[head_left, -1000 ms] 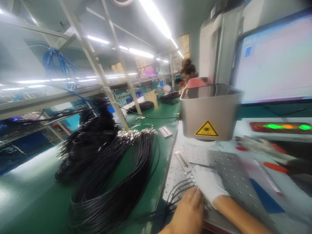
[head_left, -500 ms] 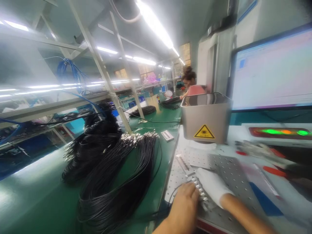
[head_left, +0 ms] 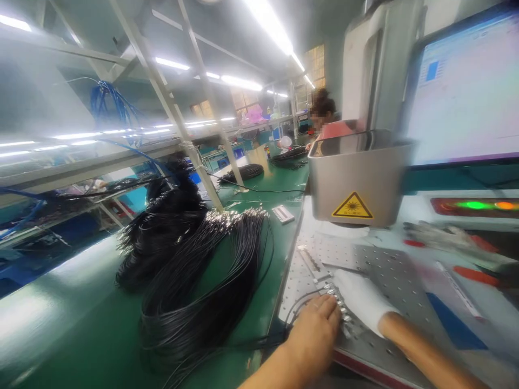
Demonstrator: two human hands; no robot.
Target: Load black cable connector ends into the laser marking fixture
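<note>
My left hand [head_left: 314, 327], bare, is closed over black cables [head_left: 290, 319] at the near edge of a perforated metal plate [head_left: 379, 265]. A row of silver connectors [head_left: 343, 308] shows just right of its fingers. My right hand [head_left: 360, 297], in a white glove, lies on the connectors' other side with its fingertips close to the far end of the row. Its fingers are blurred together, so their grip cannot be made out. A pale slotted strip [head_left: 310, 262] lies beyond both hands.
A large bundle of black cables [head_left: 194, 292] with silver ends covers the green table [head_left: 81, 324] at left. A metal box [head_left: 357, 183] with a laser warning sign stands ahead. Right are a monitor [head_left: 466, 102] and lit buttons [head_left: 474, 205]. A person [head_left: 334, 127] sits farther back.
The view has shifted, so the box and monitor sit higher and farther right. Both hands stay at the row of connectors, with little visible change in their pose.
</note>
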